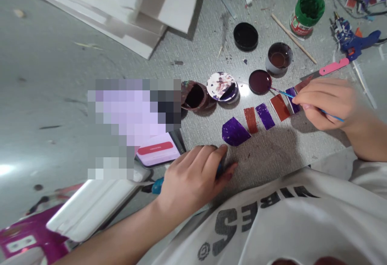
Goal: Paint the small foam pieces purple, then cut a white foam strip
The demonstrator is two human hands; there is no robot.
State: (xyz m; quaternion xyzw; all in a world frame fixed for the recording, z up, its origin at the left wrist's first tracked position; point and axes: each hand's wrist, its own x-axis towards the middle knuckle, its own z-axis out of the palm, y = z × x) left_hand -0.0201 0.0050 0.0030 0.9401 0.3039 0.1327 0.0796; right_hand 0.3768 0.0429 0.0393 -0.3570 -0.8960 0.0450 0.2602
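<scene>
My right hand [328, 101] pinches a thin blue paintbrush [287, 94], its tip at the rim of a round black lid [259, 82] holding dark red-brown paint. Beneath and beside that hand lie painted strips: a purple one [292, 100], a brown one [279, 107], another purple one [265, 116] and another brown one [250, 120]. A many-sided purple piece [236, 132] lies at the row's left end, close to my left fingertips. My left hand [195, 172] rests on the table, fingers curled over a teal-handled tool [157, 186] that is mostly hidden.
Paint jars [195, 97] and a paint-smeared white lid [222, 85] stand mid-table. Farther off are a clear cup [278, 59], a green paint jar [308, 13], a wooden stick [293, 38], a pink-handled blade [334, 67] and a blue glue gun [356, 41]. A phone [159, 152] lies left.
</scene>
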